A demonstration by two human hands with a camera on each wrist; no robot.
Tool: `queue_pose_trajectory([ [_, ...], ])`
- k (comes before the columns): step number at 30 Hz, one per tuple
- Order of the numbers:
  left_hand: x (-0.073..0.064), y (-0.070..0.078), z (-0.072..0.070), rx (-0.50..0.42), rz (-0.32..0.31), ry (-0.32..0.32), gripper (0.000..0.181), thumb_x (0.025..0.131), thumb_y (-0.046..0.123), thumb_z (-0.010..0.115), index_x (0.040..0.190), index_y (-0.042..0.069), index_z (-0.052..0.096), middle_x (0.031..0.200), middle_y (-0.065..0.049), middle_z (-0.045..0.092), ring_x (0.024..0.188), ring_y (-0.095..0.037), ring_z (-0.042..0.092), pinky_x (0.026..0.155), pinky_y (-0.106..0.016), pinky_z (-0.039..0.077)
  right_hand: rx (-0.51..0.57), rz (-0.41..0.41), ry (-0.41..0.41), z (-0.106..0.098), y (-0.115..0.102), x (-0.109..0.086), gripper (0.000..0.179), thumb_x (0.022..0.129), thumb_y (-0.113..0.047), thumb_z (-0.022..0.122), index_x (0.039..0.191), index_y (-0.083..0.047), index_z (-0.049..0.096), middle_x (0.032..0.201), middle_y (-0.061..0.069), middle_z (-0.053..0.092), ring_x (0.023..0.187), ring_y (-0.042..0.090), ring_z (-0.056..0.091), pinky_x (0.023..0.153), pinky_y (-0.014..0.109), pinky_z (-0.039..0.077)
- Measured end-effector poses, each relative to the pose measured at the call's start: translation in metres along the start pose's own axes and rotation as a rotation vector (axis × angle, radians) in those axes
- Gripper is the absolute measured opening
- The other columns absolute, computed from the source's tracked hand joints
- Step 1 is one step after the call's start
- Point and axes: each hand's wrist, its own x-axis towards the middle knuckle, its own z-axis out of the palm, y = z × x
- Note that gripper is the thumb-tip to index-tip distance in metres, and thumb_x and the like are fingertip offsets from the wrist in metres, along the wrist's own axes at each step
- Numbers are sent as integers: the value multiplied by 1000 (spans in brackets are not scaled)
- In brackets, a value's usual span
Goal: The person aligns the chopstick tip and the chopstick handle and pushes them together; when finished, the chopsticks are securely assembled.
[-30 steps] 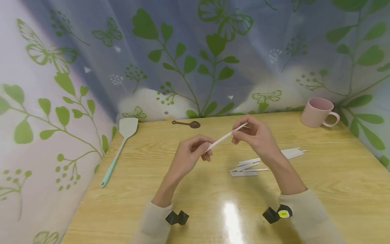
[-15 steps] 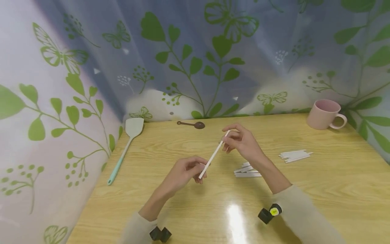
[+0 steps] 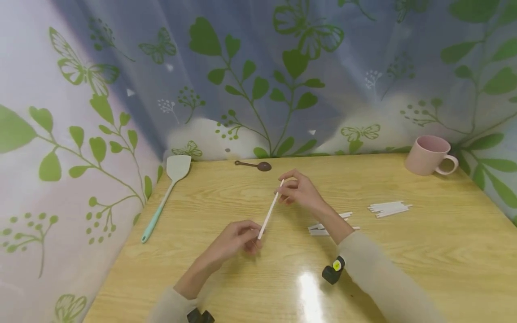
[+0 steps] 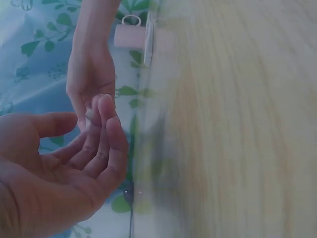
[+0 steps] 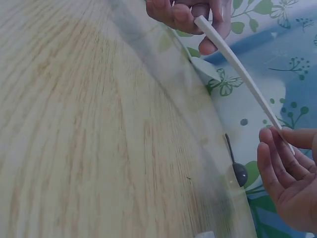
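A thin white stick (image 3: 270,210) slants above the table between my two hands. My right hand (image 3: 302,192) pinches its far end between thumb and fingers, as the right wrist view also shows. The near end reaches my left hand (image 3: 236,241). In the left wrist view, the left thumb (image 4: 58,124) stands apart from loosely bent fingers, with the stick's tip showing between them. Whether that end touches the left fingers, I cannot tell. On the table, a small pile of white sticks (image 3: 319,232) lies partly hidden under my right forearm.
Another group of white sticks (image 3: 389,209) lies farther right. A pink mug (image 3: 427,156) stands at the back right corner. Near the back edge is a brown spoon (image 3: 263,166), and a turner with a mint handle (image 3: 152,223) lies on the left. Patterned curtains (image 3: 242,67) hang behind the table.
Both hands have moved left and closer to the body with the stick, which now points more steeply away. My left thumb and fingers have loosened from its near end.
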Motion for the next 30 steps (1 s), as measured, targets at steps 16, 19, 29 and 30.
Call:
queue_pose_trajectory([
  [16, -13, -16, -11, -130, -146, -38, 44, 108, 27, 51, 132, -10, 56, 103, -14, 70, 78, -17, 70, 75, -32, 60, -93, 122, 8, 38, 17, 26, 42, 96, -2, 71, 135, 6, 57, 111, 20, 69, 88, 29, 73, 80, 38, 63],
  [19, -16, -18, -15, -170, -167, -27, 48, 109, 30, 50, 134, -10, 52, 104, -13, 70, 77, -16, 70, 73, -30, 59, -47, 130, 10, 46, 22, 30, 43, 96, 1, 70, 135, 7, 54, 111, 22, 70, 80, 25, 72, 75, 36, 64],
  [29, -27, -23, -27, -165, -236, 42, 57, 109, 39, 46, 143, -7, 42, 105, -16, 72, 76, -19, 71, 64, -29, 58, 68, 166, -1, 65, 27, 34, 37, 95, 6, 68, 130, 10, 55, 109, 29, 72, 75, 25, 74, 70, 35, 64],
  [30, -27, -24, -28, -163, -238, 48, 57, 109, 39, 45, 143, -7, 42, 104, -16, 72, 75, -19, 71, 63, -29, 58, 79, 174, -7, 66, 26, 35, 37, 97, 5, 67, 131, 10, 55, 110, 30, 72, 77, 27, 75, 71, 35, 64],
])
